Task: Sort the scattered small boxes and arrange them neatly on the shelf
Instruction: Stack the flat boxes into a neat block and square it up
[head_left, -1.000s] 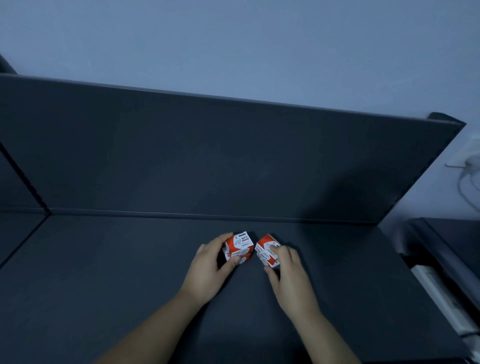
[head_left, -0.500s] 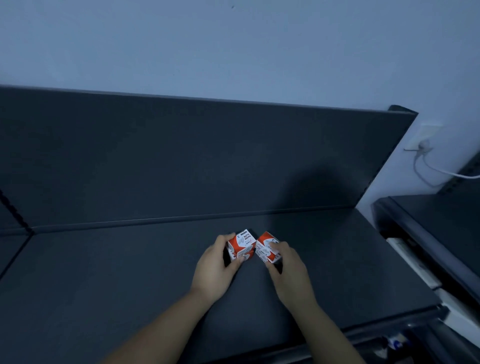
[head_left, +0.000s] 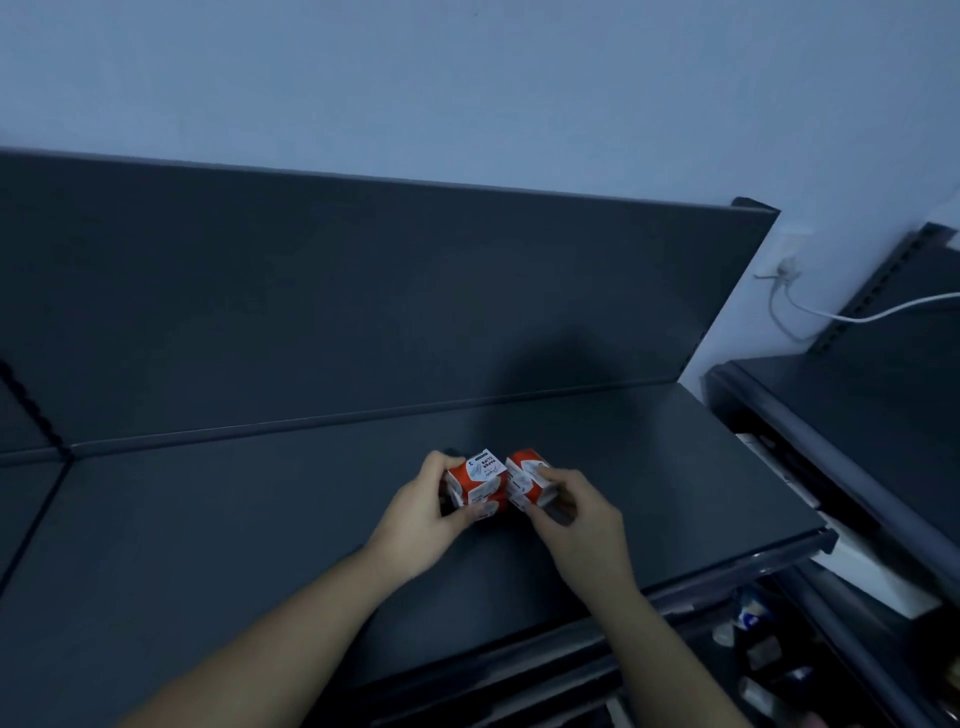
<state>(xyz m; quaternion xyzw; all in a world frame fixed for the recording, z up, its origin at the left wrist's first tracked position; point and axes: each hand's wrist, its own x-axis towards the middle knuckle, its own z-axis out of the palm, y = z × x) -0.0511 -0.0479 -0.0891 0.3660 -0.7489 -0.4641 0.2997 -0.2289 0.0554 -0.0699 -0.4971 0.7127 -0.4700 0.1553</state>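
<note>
A person's left hand (head_left: 421, 525) is gripping one red-and-white box (head_left: 477, 480) while the right hand (head_left: 582, 525) is pinching a second box (head_left: 527, 480) just beside it, both low over the dark shelf (head_left: 234, 519).

Plain pale blue-grey wall (head_left: 467, 78) across upper view, unmarked. Dark grey metal shelf (head_left: 208, 545) below, flat deck, raised lip along rear. Matching upright back panel (head_left: 363, 291) behind deck, soft shadow (head_left: 556, 364) toward its right. Notched upright strip (head_left: 31, 410) at far left, at join with neighbouring section. White wall socket (head_left: 789, 260) right of back panel, plug inserted, white cable (head_left: 883, 314) trailing rightward. Second dark shelving unit (head_left: 857, 395) at right edge, set apart by narrow gap, perforated upright (head_left: 883, 280) at rear. White board (head_left: 872, 566) between the two units, lower down. Small blurred goods (head_left: 748, 618) on lower tier beneath deck's front edge, unidentifiable. Dim, cool, bluish light throughout.
</note>
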